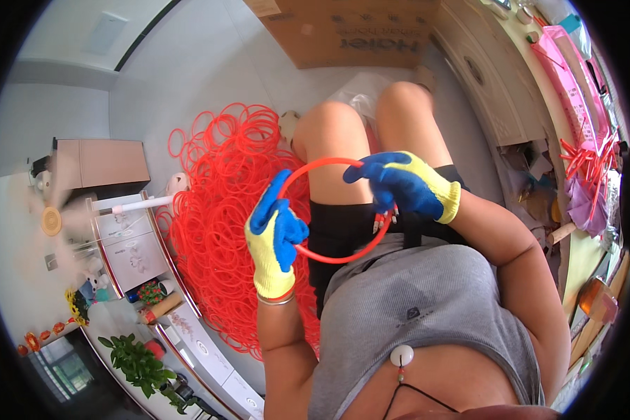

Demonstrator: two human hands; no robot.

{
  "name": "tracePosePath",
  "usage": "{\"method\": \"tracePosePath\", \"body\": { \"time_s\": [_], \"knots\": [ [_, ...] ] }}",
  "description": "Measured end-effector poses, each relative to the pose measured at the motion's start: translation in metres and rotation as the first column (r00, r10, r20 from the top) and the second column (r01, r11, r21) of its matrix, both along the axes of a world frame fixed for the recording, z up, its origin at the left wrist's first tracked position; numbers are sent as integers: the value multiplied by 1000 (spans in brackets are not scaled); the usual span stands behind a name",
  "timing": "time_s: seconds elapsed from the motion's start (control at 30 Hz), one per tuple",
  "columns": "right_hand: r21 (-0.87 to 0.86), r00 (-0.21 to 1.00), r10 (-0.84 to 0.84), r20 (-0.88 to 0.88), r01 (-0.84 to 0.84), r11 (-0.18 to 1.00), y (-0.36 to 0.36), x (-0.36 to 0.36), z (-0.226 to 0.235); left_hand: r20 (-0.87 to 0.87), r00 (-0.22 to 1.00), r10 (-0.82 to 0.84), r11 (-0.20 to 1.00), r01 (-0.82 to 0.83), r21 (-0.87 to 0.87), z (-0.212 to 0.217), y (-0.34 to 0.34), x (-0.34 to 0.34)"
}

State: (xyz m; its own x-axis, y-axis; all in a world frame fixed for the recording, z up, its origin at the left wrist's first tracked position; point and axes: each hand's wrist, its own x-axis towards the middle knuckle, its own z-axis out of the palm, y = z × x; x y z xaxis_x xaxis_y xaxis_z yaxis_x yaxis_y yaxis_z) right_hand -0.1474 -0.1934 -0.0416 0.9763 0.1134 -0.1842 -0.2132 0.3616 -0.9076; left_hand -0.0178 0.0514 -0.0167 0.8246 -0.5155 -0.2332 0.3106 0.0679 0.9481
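Red ring (336, 260) spanned between two gloved hands – left hand (276, 234) at its left side, right hand (407, 185) at its upper right.

It hangs over the lap as a nearly round loop, a little wider from left to right, with no marked long axis; its free lower arc bows toward the grey top (427, 287). Left fingers are curled around the ring, right fingers bent in on it – their exact contact, and the stretch behind the glove, cannot be made out. The left hand is nearer the heap of red rings (220, 231) beside the legs.
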Motion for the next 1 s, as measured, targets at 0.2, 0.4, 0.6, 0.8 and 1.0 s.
{"method": "tracePosePath", "body": {
  "time_s": [0.2, 0.4, 0.6, 0.8, 1.0],
  "knots": [
    [-589, 951, 67, 301, 130, 798, -39, -22, -60, 180, 901, 394, 872, -428, 239, -18, 99, 40],
    [-988, 792, 593, 146, 92, 121, -29, -27, -45, 308, 951, -10, 371, -283, 885, -88, 250, 64],
    [-999, 749, 662, 18, 43, -20, -17, -13, -64, 283, 955, -90, 438, -217, 872, -103, 217, 46],
    [-799, 720, 405, 564, 351, 488, -33, -7, -31, 354, 932, 81, 789, -277, 549, -83, 117, 20],
    [-88, 550, -335, 766, 605, 791, -166, -47, 131, 208, 972, -112, 967, 58, 246, 5, 14, -26]
  ]
}}
